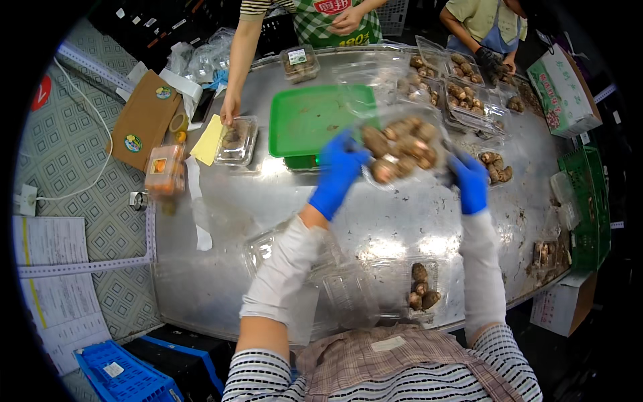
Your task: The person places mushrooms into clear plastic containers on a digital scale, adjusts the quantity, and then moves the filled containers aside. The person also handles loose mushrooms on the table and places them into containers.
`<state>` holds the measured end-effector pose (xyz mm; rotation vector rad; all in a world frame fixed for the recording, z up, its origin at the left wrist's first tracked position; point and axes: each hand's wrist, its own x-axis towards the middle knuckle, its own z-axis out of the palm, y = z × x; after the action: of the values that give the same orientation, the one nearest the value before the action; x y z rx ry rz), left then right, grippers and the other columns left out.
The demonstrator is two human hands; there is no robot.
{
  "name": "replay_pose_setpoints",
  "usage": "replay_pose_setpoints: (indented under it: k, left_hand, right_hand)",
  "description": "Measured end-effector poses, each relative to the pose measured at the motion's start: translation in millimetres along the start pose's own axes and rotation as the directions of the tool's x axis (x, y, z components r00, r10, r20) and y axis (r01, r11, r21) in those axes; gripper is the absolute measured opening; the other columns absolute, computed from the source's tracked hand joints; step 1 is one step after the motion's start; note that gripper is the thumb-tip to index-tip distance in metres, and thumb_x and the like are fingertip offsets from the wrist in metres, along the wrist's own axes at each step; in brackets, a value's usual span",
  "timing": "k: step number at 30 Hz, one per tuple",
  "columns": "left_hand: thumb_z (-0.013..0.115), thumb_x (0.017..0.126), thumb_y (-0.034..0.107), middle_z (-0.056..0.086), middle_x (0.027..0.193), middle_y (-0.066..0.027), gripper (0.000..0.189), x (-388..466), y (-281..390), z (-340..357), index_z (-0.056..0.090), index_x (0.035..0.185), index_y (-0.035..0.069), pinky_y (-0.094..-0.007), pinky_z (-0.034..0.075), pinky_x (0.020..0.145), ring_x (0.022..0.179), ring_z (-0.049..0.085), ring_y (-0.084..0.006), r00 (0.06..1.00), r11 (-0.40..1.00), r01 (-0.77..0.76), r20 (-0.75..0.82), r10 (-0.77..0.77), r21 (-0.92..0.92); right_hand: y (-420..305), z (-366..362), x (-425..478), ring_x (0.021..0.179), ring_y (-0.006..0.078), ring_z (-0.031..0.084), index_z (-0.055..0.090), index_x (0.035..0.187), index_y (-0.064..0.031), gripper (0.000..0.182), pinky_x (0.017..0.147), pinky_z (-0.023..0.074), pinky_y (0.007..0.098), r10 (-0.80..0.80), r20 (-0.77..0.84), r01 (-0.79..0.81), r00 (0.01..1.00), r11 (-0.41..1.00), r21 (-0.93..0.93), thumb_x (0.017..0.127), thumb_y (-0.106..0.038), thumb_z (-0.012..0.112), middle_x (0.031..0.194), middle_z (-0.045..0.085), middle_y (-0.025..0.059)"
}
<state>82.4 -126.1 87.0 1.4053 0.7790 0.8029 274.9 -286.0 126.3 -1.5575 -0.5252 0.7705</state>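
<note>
Between my two blue-gloved hands is a clear plastic clamshell of small taro corms (404,145), raised over the steel table and slightly blurred. My left hand (339,168) grips its left edge, beside the green scale tray (321,120). On its right edge is my right hand (467,176), its fingertips dark and blurred. Nearer to me, an open clamshell holding a few taro corms (424,294) lies on the table, with empty clear clamshells (351,294) to its left, partly behind my left arm. Another taro pack (496,168) lies right of my right hand.
Filled taro clamshells (464,98) stand at the back right. Across the table, a person's hand (230,109) touches a closed clamshell (236,143); another person handles taro at the upper right. Orange packs (166,168), a cardboard piece (145,120) and a green crate (585,211) line the sides.
</note>
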Motion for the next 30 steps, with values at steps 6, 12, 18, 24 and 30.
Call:
replay_pose_setpoints:
  k: [6,12,18,24,30]
  left_hand:
    - [0.062,0.076,0.0,0.057,0.072,-0.0011,0.051,100.3,-32.2,-104.0,0.055,0.126,0.006,-0.0242,0.046,0.053,0.057,0.051,-0.009,0.998,0.989,0.021,-0.063,-0.012,0.148]
    - [0.059,0.081,0.004,0.063,0.088,-0.0094,0.044,132.2,-100.9,-144.3,0.055,0.125,0.004,-0.0267,0.048,0.065,0.073,0.059,-0.0141,0.971,0.968,0.086,-0.236,-0.028,0.237]
    - [0.054,0.087,0.007,0.063,0.101,-0.0062,0.036,-36.2,-31.5,-100.2,0.057,0.122,0.001,-0.0245,0.044,0.079,0.089,0.057,-0.0126,0.971,0.992,0.02,-0.238,0.01,0.125]
    - [0.054,0.088,0.004,0.064,0.099,-0.0044,0.03,-184.5,-42.4,-7.3,0.061,0.117,0.004,-0.0248,0.045,0.082,0.089,0.058,-0.0124,0.997,0.974,0.039,0.051,-0.052,0.222]
    - [0.058,0.08,0.001,0.063,0.096,-0.0092,0.036,-277.9,-66.1,53.6,0.063,0.113,0.011,-0.0347,0.044,0.082,0.089,0.059,-0.0238,0.943,0.86,-0.25,0.312,0.113,0.445]
  right_hand:
    - [69.2,115.7,106.4,0.057,0.0138,0.061,0.048,0.129,0.001,0.045,0.052,0.0478,0.0243,0.016,0.165,-0.053,0.986,0.974,0.218,0.087,-0.012,0.058,0.075,0.066,0.009]
    - [107.3,114.3,115.7,0.065,0.0137,0.063,0.048,0.128,0.0023,0.044,0.063,0.0507,0.0236,-0.033,0.261,0.03,0.965,0.999,0.015,0.086,-0.008,0.055,0.088,0.067,0.0096]
    - [81.6,-27.0,-18.0,0.095,0.0148,0.061,0.052,0.127,-0.0073,0.047,0.083,0.0485,0.0262,0.014,0.381,0.14,0.924,0.917,-0.373,0.083,-0.013,0.064,0.106,0.065,0.0084]
    - [129.6,-104.1,-178.2,0.11,0.0266,0.055,0.046,0.13,-0.0072,0.059,0.093,0.0451,0.0334,0.178,0.335,0.087,0.925,0.76,-0.644,0.076,-0.015,0.07,0.122,0.055,0.0168]
    - [187.7,-71.4,-206.5,0.117,0.0407,0.044,0.041,0.134,-0.0095,0.065,0.097,0.0415,0.0395,0.109,0.356,0.189,0.928,0.686,-0.703,0.073,-0.012,0.064,0.139,0.034,0.024]
